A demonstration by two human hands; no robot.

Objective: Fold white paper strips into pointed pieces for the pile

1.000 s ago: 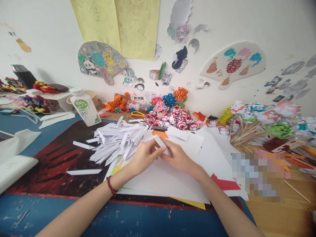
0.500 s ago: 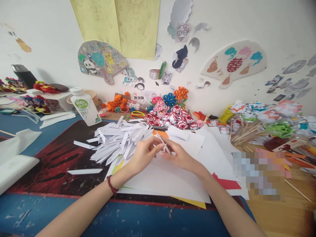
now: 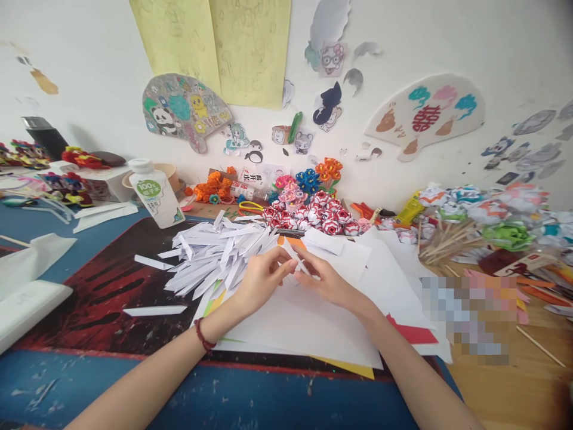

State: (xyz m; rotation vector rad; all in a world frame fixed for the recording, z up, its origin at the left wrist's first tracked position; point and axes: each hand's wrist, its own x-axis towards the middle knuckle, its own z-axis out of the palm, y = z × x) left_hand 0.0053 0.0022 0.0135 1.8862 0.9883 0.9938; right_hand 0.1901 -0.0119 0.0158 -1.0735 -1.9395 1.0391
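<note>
A person's two bare hands meet over a spread of white paper sheets (image 3: 313,322) on a bench (image 3: 250,400). The left hand (image 3: 262,280), with a dark red bracelet (image 3: 202,337) at the wrist, and the right hand (image 3: 329,280) both pinch a small folded white paper strip (image 3: 293,258) between thumb and fingertips, holding it just above the sheets. The strip is narrow and partly hidden by the fingers, so its exact fold is hard to make out.

Just to the left of the hands lies a loose pile of similar folded white strips (image 3: 219,254), resting partly on a dark red and black mat (image 3: 102,292). One strip (image 3: 154,310) lies alone nearer the person. Behind the pile stands a white bottle with a green label (image 3: 154,192). Beyond the hands sits a cluster of red and white paper flowers (image 3: 317,218). Further right, wooden sticks (image 3: 447,242) lie near more paper flowers.
</note>
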